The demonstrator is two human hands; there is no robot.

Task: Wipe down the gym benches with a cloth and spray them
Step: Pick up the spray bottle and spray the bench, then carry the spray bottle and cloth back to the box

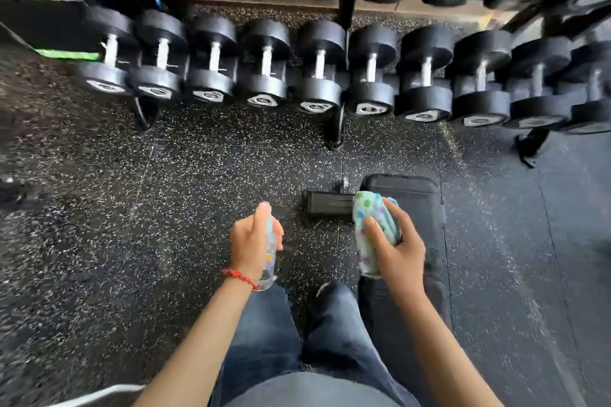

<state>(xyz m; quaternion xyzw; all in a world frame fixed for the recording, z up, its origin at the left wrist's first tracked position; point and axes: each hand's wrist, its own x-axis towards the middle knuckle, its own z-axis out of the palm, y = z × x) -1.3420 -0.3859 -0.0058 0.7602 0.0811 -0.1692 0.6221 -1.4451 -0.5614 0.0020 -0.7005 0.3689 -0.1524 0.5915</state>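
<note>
The bench [417,195] is a black padded surface with stitched edges, low at centre right; its near end is hidden behind the right forearm and leg. The right hand [395,249] grips a bunched pale-green cloth [372,218] dotted with coloured spots, held over the pad's left edge. The left hand [249,241] curls round a clear plastic spray bottle [270,254], its nozzle covered by a finger, a red beaded bracelet [238,276] on the wrist. Speckled rubber floor [165,208] lies below; black round dumbbells [264,66] with steel handles line a rack beyond, blurred.

Two rows of black dumbbells [317,69] on a rack, speckled rubber floor [165,192], jeans [274,340]
</note>
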